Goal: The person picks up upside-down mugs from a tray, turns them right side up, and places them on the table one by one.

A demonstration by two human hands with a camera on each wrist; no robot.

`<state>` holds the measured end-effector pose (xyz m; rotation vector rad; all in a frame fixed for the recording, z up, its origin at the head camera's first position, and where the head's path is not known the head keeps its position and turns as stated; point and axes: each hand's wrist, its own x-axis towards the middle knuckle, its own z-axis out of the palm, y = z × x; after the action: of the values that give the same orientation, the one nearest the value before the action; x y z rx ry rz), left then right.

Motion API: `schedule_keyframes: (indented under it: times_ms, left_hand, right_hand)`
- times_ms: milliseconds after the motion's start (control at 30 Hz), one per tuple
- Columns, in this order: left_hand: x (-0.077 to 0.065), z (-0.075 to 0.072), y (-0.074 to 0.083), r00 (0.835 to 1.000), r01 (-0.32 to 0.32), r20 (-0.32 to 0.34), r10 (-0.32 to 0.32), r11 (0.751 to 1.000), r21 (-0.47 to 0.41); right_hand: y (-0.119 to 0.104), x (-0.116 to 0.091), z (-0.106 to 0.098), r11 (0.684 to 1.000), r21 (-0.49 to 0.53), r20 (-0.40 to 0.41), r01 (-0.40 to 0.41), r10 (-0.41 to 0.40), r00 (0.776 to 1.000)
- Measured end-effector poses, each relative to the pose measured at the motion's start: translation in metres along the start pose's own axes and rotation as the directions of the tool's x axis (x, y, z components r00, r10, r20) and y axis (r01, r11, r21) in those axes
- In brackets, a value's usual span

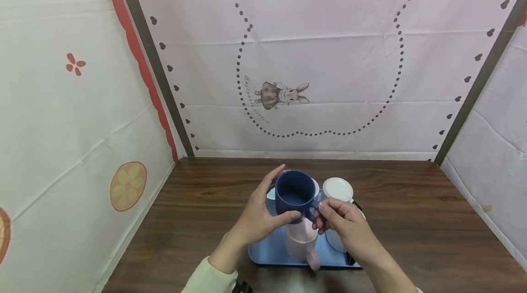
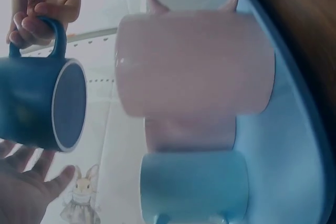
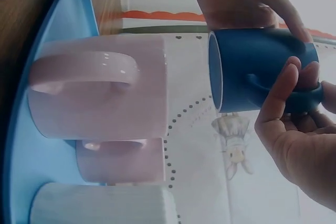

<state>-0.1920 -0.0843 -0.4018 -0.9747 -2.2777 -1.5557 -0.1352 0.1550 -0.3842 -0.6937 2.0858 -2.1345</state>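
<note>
A dark blue mug (image 1: 293, 189) is held up over the tray, its mouth tilted toward the head camera. My right hand (image 1: 347, 222) pinches its handle between thumb and fingers. Around the other side of the mug's body curves my left hand (image 1: 254, 217), thumb along the near side and fingers at the far side. Just beneath stands a pink mug (image 1: 299, 242) on the blue tray (image 1: 267, 251), its handle pointing toward me. The left wrist view shows the dark blue mug's pale-rimmed base and a light blue mug (image 2: 194, 184) on the tray.
A second pink mug (image 3: 123, 160) stands behind the first. On the tray's right side are a white mug (image 1: 337, 188) and another white mug nearer me, partly hidden by my right hand. The brown wooden table (image 1: 197, 201) meets printed cloth walls at its back and sides.
</note>
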Motion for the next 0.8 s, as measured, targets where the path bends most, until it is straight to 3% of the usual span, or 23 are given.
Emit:
schedule_keyframes:
  times_ms: [367,600,800]
  left_hand:
    - [-0.002,-0.011,-0.003,0.996,0.089,-0.027,-0.087,0.992,0.094]
    - [0.000,-0.013,-0.006,0.985,0.169,-0.003,-0.171,0.975,0.142]
    - [0.003,-0.013,-0.008,0.974,0.210,0.042,-0.222,0.959,0.191]
  right_hand:
    - [-0.011,0.015,-0.010,0.998,-0.051,-0.051,-0.037,0.034,0.998]
    - [-0.015,0.024,-0.029,1.000,0.001,-0.100,-0.015,0.015,0.995]
    - [-0.020,0.026,-0.054,0.997,0.057,-0.155,-0.047,0.055,0.986]
